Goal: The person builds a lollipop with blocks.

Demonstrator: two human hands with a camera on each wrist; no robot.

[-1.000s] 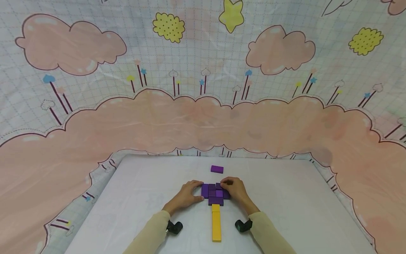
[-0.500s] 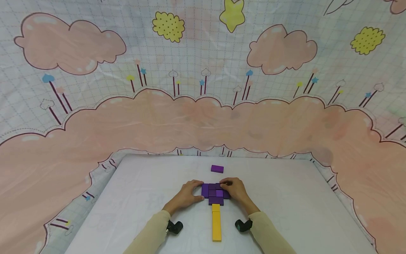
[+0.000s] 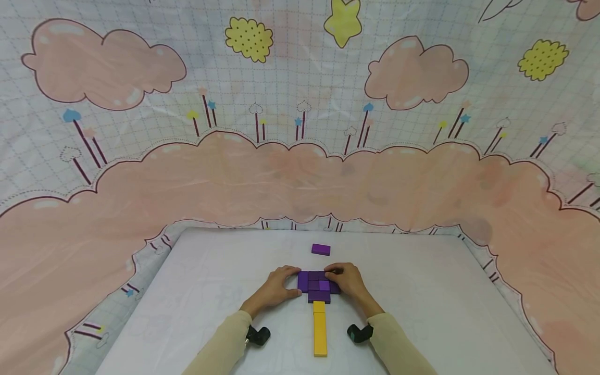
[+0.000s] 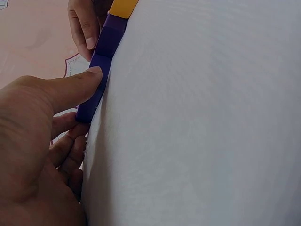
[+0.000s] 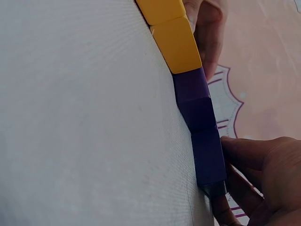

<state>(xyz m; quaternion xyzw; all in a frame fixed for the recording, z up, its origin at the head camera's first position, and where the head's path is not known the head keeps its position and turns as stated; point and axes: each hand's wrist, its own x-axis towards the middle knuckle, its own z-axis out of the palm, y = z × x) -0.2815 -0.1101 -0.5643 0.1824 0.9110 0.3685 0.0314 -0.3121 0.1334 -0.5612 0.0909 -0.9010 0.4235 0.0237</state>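
A flat cluster of purple wooden blocks (image 3: 313, 285) lies mid-table, with a yellow strip of blocks (image 3: 320, 333) running from its near edge. My left hand (image 3: 274, 287) holds the long purple block (image 3: 302, 282) on the cluster's left side, thumb at the near end and fingers at the far end. The left wrist view shows the thumb (image 4: 84, 87) against purple wood. With thumb and fingers, my right hand (image 3: 349, 281) pinches a small purple block (image 3: 321, 274) at the far right corner, partly covering it. A dark purple block (image 3: 335, 287) sits below that hand.
One loose purple block (image 3: 321, 249) lies beyond the cluster on the white tabletop (image 3: 422, 291). A patterned cloth (image 3: 300, 182) hangs behind the table. Black wrist devices (image 3: 360, 333) sit near both sleeves.
The small purple block under my right fingers has shifted slightly left and nearer, now level with the neighbouring blocks. My left hand has stayed in place.
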